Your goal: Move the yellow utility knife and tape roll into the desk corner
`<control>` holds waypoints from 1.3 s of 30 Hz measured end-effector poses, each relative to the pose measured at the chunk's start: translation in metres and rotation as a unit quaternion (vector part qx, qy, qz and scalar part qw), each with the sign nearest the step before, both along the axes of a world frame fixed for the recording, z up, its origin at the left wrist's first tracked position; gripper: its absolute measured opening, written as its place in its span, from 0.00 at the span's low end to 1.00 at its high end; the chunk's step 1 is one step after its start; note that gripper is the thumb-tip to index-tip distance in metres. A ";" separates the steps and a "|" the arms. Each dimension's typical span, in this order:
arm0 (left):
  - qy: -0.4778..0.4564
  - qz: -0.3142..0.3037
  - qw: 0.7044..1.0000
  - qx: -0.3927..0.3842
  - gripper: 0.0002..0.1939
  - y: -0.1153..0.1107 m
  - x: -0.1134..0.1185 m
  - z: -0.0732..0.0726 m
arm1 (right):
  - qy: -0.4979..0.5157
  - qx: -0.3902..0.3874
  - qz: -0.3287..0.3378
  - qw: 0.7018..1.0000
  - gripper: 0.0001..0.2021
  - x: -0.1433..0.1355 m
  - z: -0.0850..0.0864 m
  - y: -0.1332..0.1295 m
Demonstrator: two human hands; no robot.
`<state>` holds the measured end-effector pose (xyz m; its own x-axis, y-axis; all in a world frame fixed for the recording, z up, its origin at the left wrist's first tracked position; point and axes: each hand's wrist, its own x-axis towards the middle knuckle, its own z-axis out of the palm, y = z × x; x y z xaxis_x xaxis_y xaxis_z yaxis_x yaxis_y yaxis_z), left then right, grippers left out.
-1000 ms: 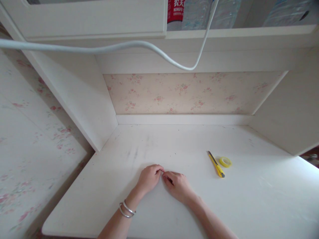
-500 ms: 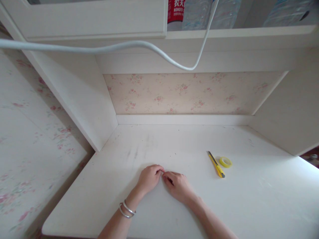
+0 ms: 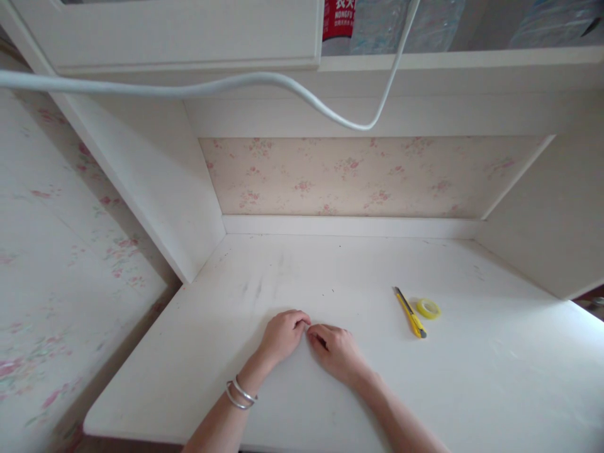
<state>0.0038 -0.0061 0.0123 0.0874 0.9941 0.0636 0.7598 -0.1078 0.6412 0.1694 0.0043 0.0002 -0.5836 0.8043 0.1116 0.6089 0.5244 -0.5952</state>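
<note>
The white wooden desk top (image 3: 472, 377) fills the lower view, set in a white alcove backed with pink floral wallpaper (image 3: 368, 179). The near edge of the desk is cut off at the bottom of the view. A white shelf (image 3: 453, 60) runs above; its contents are cropped by the top edge, so only the lower part of a clear plastic bottle with a red label (image 3: 338, 19) can be made out. A white cable (image 3: 264, 80) sags across the upper view, both ends out of sight.

Against the earlier frames, the view has tilted slightly (the alcove wall and shelf sit a little differently); the hands and desk items have not moved.

The left hand (image 3: 282, 335), two silver bangles (image 3: 240, 394) on its wrist, rests knuckles-up on the desk with fingers curled under. The right hand (image 3: 336, 352) lies just beside it in the same pose, fingertips of the two meeting at the middle. Both are loosely clenched; whether anything is pinched between them cannot be told, the fingers hiding that spot.

A yellow utility knife (image 3: 409, 312) lies flat to the right of the hands, well apart from them, with a small yellow tape roll (image 3: 428, 308) just beside it.
</note>
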 end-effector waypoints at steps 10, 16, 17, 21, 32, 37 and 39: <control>0.010 -0.007 1.000 0.017 0.14 0.000 0.000 -0.005 | 0.006 0.004 0.007 1.000 0.13 0.000 0.000 -0.002; 0.020 -0.005 1.000 0.001 0.14 0.000 0.002 0.001 | 0.012 0.015 0.003 1.000 0.13 0.000 0.000 -0.001; 0.022 -0.003 1.000 -0.004 0.14 0.000 0.002 0.001 | 0.013 0.016 0.004 1.000 0.13 0.000 0.000 -0.001; 0.024 -0.003 1.000 -0.004 0.14 0.000 0.003 0.003 | 0.006 0.014 0.003 1.000 0.13 0.001 0.001 -0.001; 0.025 -0.006 1.000 0.002 0.14 -0.001 0.003 0.001 | 0.002 0.011 0.003 1.000 0.13 -0.001 0.002 -0.001; 0.033 -0.004 0.999 -0.014 0.14 -0.001 0.004 0.003 | 0.006 0.015 0.004 1.000 0.13 -0.001 0.000 -0.001; 0.035 -0.004 0.999 -0.014 0.14 -0.001 0.004 0.003 | 0.007 0.016 0.006 1.000 0.13 -0.001 0.000 -0.001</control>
